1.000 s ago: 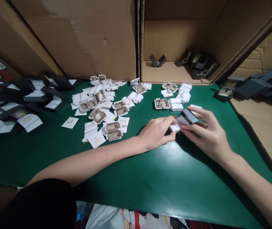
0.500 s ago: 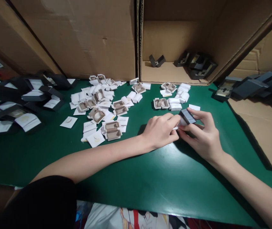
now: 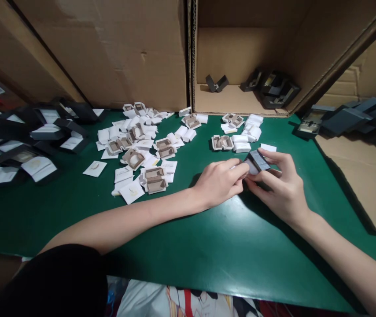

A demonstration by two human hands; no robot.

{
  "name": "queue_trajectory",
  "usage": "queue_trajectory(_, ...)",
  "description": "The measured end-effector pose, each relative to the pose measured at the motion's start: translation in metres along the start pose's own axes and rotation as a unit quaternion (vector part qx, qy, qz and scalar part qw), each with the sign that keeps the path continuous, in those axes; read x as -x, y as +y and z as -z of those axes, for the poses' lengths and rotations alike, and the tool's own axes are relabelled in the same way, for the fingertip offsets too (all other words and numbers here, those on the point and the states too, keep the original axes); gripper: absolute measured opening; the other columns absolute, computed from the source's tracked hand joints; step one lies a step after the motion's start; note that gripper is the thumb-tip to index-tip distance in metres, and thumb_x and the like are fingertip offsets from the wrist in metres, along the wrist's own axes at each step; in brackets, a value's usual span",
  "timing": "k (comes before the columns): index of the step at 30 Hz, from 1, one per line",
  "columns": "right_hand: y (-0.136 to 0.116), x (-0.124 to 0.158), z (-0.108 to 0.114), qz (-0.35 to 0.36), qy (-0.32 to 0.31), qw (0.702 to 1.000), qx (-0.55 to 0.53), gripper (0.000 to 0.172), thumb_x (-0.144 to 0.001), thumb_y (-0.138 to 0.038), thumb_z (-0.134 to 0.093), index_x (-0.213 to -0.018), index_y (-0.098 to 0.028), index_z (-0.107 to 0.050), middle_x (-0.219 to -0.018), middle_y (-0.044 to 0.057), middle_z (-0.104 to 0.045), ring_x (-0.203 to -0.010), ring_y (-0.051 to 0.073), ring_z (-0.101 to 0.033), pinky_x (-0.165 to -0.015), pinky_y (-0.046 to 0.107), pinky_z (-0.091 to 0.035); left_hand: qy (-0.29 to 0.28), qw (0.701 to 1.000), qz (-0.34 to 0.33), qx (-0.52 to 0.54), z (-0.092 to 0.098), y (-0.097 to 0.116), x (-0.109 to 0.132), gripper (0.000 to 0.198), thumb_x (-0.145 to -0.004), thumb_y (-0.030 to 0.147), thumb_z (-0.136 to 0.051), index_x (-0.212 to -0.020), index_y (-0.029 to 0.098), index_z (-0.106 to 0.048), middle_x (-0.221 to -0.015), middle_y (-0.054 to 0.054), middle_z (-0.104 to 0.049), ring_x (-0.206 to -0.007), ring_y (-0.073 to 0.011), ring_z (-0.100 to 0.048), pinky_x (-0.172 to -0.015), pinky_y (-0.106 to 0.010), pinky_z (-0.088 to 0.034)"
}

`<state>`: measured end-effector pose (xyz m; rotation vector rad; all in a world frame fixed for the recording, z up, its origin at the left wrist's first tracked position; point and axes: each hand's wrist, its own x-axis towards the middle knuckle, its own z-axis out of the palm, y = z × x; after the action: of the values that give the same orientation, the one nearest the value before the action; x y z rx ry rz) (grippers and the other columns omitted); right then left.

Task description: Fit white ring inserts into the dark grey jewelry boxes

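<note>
My right hand (image 3: 282, 189) is closed round a small dark jewellery box (image 3: 259, 159), with the thumb and fingers on its sides. The box is tilted, and its pale inner face points toward my left hand (image 3: 221, 182). That hand is closed right beside the box opening, its fingertips bunched at the edge. A bit of white paper insert (image 3: 233, 166) shows at its fingers, mostly hidden by them. Just behind my hands lie white folded card inserts (image 3: 241, 147) and an opened insert with a brown inside (image 3: 223, 142).
White cards and opened inserts (image 3: 134, 159) are heaped at centre-left on the green table (image 3: 188, 246). Dark boxes (image 3: 47, 132) are piled at the left. A cardboard carton (image 3: 234, 53) at the back holds several opened dark boxes (image 3: 278, 90). More dark boxes (image 3: 349, 116) stand at the right.
My left hand has drawn slightly left from the box, taking the white piece with its fingers. The box in my right hand has tipped a little, showing more of its pale inside.
</note>
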<state>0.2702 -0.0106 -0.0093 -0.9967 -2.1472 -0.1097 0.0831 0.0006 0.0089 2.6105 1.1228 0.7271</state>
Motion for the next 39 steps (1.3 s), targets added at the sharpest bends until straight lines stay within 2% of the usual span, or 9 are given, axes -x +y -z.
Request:
queue_trajectory(11,0.002,-0.001,-0.001,0.024,0.009,1.0,0.002,0.009,-0.076,-0.012,-0.067,-0.073,-0.016,-0.059,-0.131,0.015,-0.045,-0.105,0.026,-0.058,-0.071,0.037,-0.06,0.008,0.999,-0.033,0.012,-0.002,-0.007,0.001,0.008,-0.085,0.014,-0.047,-0.081,0.017,-0.054,-0.085,-0.001,-0.059,-0.078,-0.0136,-0.059,-0.066,-0.022,-0.042)
queue_trajectory(16,0.003,-0.001,0.002,0.022,-0.004,1.0,-0.012,0.01,-0.075,-0.013,-0.067,-0.072,-0.016,-0.058,-0.131,0.015,-0.043,-0.107,0.027,-0.057,-0.073,0.037,-0.059,0.025,0.998,-0.041,0.037,-0.005,-0.011,0.005,0.01,-0.089,0.016,-0.046,-0.083,0.017,-0.055,-0.091,-0.003,-0.062,-0.09,-0.0165,-0.063,-0.076,-0.024,-0.047)
queue_trajectory(19,0.004,-0.001,0.003,0.018,-0.012,1.0,-0.023,0.01,-0.075,-0.013,-0.067,-0.072,-0.016,-0.059,-0.132,0.014,-0.043,-0.109,0.027,-0.056,-0.074,0.037,-0.059,0.012,0.997,-0.049,0.062,-0.003,-0.013,0.008,0.012,-0.092,0.02,-0.048,-0.084,0.017,-0.055,-0.099,-0.005,-0.063,-0.097,-0.0186,-0.064,-0.081,-0.026,-0.048)
queue_trajectory(23,0.005,-0.002,0.004,0.007,-0.022,0.999,-0.045,0.009,-0.076,-0.013,-0.067,-0.072,-0.016,-0.06,-0.131,0.014,-0.042,-0.109,0.026,-0.055,-0.075,0.036,-0.058,-0.012,0.996,-0.055,0.073,0.001,-0.016,0.008,0.012,-0.092,0.025,-0.053,-0.086,0.017,-0.057,-0.111,-0.007,-0.062,-0.096,-0.0194,-0.065,-0.079,-0.027,-0.049)
queue_trajectory(28,0.005,-0.002,0.005,-0.013,-0.036,0.996,-0.08,0.008,-0.077,-0.014,-0.067,-0.073,-0.017,-0.061,-0.133,0.013,-0.04,-0.117,0.028,-0.052,-0.078,0.037,-0.057,-0.021,0.995,-0.061,0.078,0.003,-0.016,0.008,0.015,-0.092,0.026,-0.054,-0.083,0.015,-0.059,-0.111,-0.008,-0.063,-0.092,-0.0192,-0.066,-0.075,-0.027,-0.051)
queue_trajectory(31,0.005,-0.002,0.005,-0.023,-0.054,0.994,-0.091,0.005,-0.079,-0.016,-0.065,-0.077,-0.018,-0.062,-0.132,0.012,-0.043,-0.117,0.027,-0.053,-0.083,0.039,-0.056,-0.013,0.996,-0.06,0.065,0.001,-0.015,0.009,0.015,-0.092,0.026,-0.053,-0.085,0.015,-0.061,-0.121,-0.01,-0.061,-0.098,-0.021,-0.066,-0.08,-0.031,-0.054)
queue_trajectory(34,0.006,-0.001,0.005,-0.047,-0.072,0.992,-0.088,0.004,-0.08,-0.018,-0.064,-0.084,-0.019,-0.063,-0.128,0.012,-0.048,-0.111,0.026,-0.057,-0.084,0.04,-0.055,0.025,0.997,-0.066,0.024,-0.002,-0.014,0.012,0.015,-0.093,0.023,-0.051,-0.088,0.015,-0.062,-0.13,-0.014,-0.056,-0.116,-0.0239,-0.058,-0.09,-0.036,-0.053)
queue_trajectory(36,0.007,-0.002,0.005,-0.056,-0.078,0.992,-0.088,0.004,-0.081,-0.018,-0.063,-0.085,-0.019,-0.063,-0.127,0.013,-0.048,-0.109,0.026,-0.059,-0.084,0.039,-0.055,0.046,0.995,-0.089,-0.018,-0.004,-0.012,0.012,0.015,-0.093,0.021,-0.049,-0.089,0.014,-0.062,-0.127,-0.014,-0.058,-0.12,-0.0233,-0.055,-0.097,-0.038,-0.051)
queue_trajectory(39,0.008,-0.002,0.006,-0.052,-0.079,0.991,-0.095,0.003,-0.082,-0.018,-0.061,-0.084,-0.018,-0.063,-0.126,0.013,-0.05,-0.108,0.026,-0.06,-0.085,0.038,-0.054,0.062,0.987,-0.131,-0.067,-0.006,-0.012,0.011,0.017,-0.093,0.019,-0.046,-0.09,0.013,-0.062,-0.116,-0.012,-0.064,-0.114,-0.0203,-0.06,-0.104,-0.039,-0.047)
